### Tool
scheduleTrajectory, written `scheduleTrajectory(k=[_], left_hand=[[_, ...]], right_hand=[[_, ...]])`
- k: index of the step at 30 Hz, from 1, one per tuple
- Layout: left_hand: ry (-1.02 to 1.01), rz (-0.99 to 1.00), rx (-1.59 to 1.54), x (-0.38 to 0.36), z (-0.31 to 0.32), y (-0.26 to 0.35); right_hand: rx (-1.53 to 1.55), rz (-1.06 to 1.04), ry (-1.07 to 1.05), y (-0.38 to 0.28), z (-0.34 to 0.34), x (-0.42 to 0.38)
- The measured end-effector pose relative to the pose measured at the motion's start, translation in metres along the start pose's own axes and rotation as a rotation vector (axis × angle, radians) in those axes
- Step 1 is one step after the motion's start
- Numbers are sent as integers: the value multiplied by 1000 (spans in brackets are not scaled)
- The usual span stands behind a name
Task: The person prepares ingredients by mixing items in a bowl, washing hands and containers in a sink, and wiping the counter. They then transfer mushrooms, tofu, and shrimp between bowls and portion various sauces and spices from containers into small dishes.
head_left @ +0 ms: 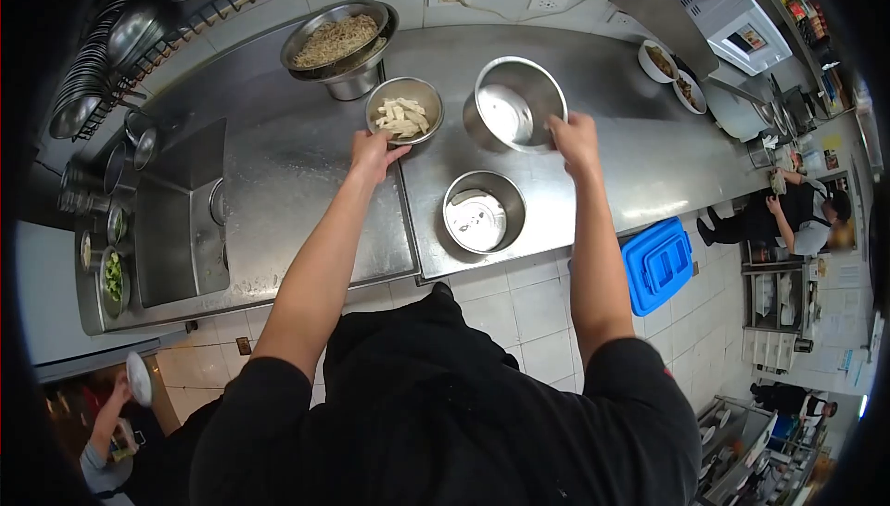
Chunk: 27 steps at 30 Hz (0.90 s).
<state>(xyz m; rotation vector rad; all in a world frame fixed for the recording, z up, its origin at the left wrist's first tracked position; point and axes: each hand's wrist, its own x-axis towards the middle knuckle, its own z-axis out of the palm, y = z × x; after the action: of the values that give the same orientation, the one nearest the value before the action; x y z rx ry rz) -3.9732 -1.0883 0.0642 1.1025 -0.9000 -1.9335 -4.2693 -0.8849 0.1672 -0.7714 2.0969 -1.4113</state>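
My left hand is closed on the near rim of a small metal bowl, which holds pale, cut strips of food. To its right, my right hand grips the right edge of a larger, deep metal bowl. This larger bowl is tilted, and its shiny inside shows. Between my hands and nearer to me, a metal pot stands on the steel counter, with a few scraps or marks on its bottom.
Noodle-like food fills a wide metal bowl behind the left hand. A sink lies left. White bowls stand at the back right. A blue lid is beyond the counter's front edge. Other people work at both sides.
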Motion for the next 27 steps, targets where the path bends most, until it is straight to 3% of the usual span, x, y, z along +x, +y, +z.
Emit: scheduleTrajectory(k=[1,3,6,8,10,12,13,14,16,18,20,21,22,24,25,26,27], left_hand=[[31,-36,35,29,-8,-21],[23,-81,19,30,-6,-21],[142,-193,81,-17,12,-20],[98,594,936,-52,16,-45],[-458,679,1049,-99,42,-49],[-280,1216,1371,-134,81,-49],[-162,1062,1619,-135,91,-50],[-163,1067,1618,-127,91,-47],[-230,271,1553,-103,82,-47],[-289,354,1557,-99,52,-38],[-292,-43,1135,-129,31,-6],[-280,-45,1135,-128,11,-11],[-213,-47,1004,-125,-12,-22],[-122,-49,870,-135,-35,-26],[-99,7,838,-145,-37,-23],[-83,62,808,-156,-37,-19],[-53,81,769,-167,-33,-12]], right_hand=[[-118,12,14,-3,-17,-21],[-7,-13,23,-4,-28,-73],[86,-13,57,41,-42,-100],[21,49,187,60,-54,-112],[97,87,265,69,-54,-116],[99,148,395,96,-64,-104],[219,193,360,123,-69,-90],[220,191,363,126,-66,-84],[355,291,357,126,-60,-73],[269,298,284,143,-61,-59],[-5,246,76,156,-55,-55],[-515,157,48,145,-53,-58],[-516,149,33,135,-46,-65],[-610,-609,348,60,1,-113],[-264,-266,-8,34,32,-130],[-255,-346,-283,45,66,-135],[-344,-190,-504,18,102,-153]])
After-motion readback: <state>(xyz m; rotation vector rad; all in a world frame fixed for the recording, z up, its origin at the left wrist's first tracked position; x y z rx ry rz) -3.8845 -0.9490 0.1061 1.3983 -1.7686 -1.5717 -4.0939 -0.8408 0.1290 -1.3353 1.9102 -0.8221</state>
